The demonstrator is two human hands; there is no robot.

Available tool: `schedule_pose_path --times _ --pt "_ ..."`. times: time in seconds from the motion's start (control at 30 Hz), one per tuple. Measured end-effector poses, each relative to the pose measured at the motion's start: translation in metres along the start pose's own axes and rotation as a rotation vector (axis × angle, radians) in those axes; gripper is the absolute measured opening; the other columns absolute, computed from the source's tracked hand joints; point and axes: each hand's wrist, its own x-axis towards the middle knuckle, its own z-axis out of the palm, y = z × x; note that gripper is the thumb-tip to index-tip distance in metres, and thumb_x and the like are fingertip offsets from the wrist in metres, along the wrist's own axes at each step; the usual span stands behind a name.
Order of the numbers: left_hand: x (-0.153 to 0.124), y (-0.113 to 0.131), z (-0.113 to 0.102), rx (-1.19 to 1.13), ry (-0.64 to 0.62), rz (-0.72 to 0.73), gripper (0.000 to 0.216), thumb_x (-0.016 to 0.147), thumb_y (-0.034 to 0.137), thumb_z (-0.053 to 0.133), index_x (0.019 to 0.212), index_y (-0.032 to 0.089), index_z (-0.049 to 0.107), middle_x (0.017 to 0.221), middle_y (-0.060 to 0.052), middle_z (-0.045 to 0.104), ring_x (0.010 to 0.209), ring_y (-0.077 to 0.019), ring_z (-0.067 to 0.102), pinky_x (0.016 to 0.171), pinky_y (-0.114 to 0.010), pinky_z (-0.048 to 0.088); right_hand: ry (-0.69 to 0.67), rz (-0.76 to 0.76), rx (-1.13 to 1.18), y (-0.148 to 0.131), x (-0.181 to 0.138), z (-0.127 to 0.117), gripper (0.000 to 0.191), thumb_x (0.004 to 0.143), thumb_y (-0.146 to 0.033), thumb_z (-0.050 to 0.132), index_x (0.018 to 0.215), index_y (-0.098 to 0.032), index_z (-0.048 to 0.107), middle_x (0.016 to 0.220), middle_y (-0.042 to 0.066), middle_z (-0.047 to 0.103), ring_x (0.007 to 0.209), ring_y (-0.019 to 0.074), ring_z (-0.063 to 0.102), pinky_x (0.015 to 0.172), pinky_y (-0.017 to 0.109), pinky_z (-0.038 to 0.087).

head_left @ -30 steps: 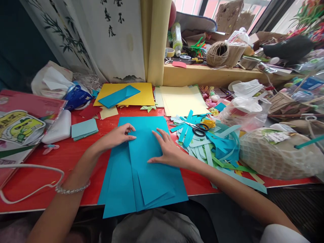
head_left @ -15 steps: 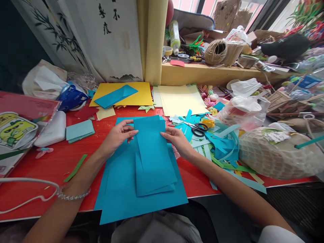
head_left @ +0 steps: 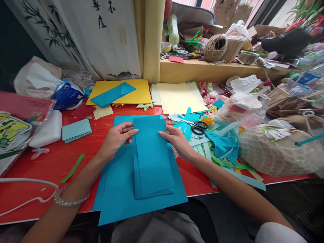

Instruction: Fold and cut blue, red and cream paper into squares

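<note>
A stack of narrow blue paper sheets point(head_left: 152, 158) is held over a larger blue sheet point(head_left: 118, 195) that lies on the red table point(head_left: 37, 168) and hangs past its near edge. My left hand point(head_left: 115, 138) grips the stack's upper left edge, thumb on top. My right hand point(head_left: 177, 138) pinches the upper right edge. Both hands are closed on the paper. The sheets in the stack lie almost square with each other, with only slight offsets along the bottom.
Black-handled scissors point(head_left: 197, 127) lie on a heap of blue and green paper strips point(head_left: 217, 145) to the right. Yellow paper point(head_left: 141, 91) with a folded blue piece point(head_left: 111, 94), cream paper point(head_left: 179, 98), a pale blue pad point(head_left: 76, 130) and bags surround the work spot.
Both hands went from pressing flat on the paper to lifting the narrow sheets by their top corners. The fanned sheets have been drawn together into a nearly even stack.
</note>
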Motion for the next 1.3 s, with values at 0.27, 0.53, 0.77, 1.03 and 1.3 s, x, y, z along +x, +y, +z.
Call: schedule_pose_path --times 0.27,0.53,0.77,1.03,1.3 --pt "-0.005 0.002 0.003 -0.03 -0.03 -0.044 0.046 0.068 0.036 0.071 0.106 0.014 0.055 0.062 0.003 0.055 0.051 -0.0097 0.05 0.043 -0.022 0.04 0.072 0.061 -0.001 -0.002 -0.002 0.002 0.041 0.084 -0.044 0.054 0.12 -0.024 0.054 0.124 0.006 0.057 0.108 0.0233 0.057 0.088 0.041 0.051" --pt "-0.012 0.004 0.011 -0.03 -0.054 -0.051 0.051 0.068 0.038 0.07 0.111 0.015 0.054 0.067 0.002 0.058 0.053 -0.0116 0.053 0.042 -0.023 0.045 0.042 -0.049 0.049 0.0 -0.002 0.002 0.033 0.082 -0.034 0.059 0.114 -0.023 0.057 0.117 0.004 0.062 0.101 0.0209 0.061 0.087 0.04 0.052" --pt "-0.015 0.003 0.012 -0.04 -0.066 -0.035 0.051 0.067 0.035 0.071 0.11 0.015 0.054 0.066 0.002 0.058 0.054 -0.0129 0.055 0.042 -0.024 0.047 0.049 -0.046 0.031 -0.001 -0.004 0.002 0.032 0.082 -0.034 0.06 0.112 -0.023 0.058 0.116 0.004 0.062 0.101 0.0204 0.061 0.086 0.038 0.052" --pt "-0.015 0.005 0.013 -0.02 -0.05 -0.037 0.049 0.071 0.038 0.068 0.111 0.014 0.054 0.063 0.002 0.06 0.051 -0.0129 0.055 0.043 -0.024 0.047 0.074 -0.06 -0.021 -0.001 -0.005 0.003 0.027 0.082 -0.036 0.059 0.105 -0.022 0.06 0.114 0.004 0.063 0.099 0.0203 0.061 0.084 0.038 0.053" --pt "-0.016 0.005 0.012 -0.025 -0.019 -0.029 0.046 0.072 0.038 0.067 0.107 0.012 0.056 0.055 0.002 0.06 0.045 -0.0139 0.055 0.042 -0.026 0.045 0.076 -0.064 -0.027 0.001 -0.004 0.003 0.028 0.081 -0.039 0.058 0.104 -0.022 0.06 0.11 0.004 0.064 0.096 0.0199 0.061 0.082 0.038 0.053"
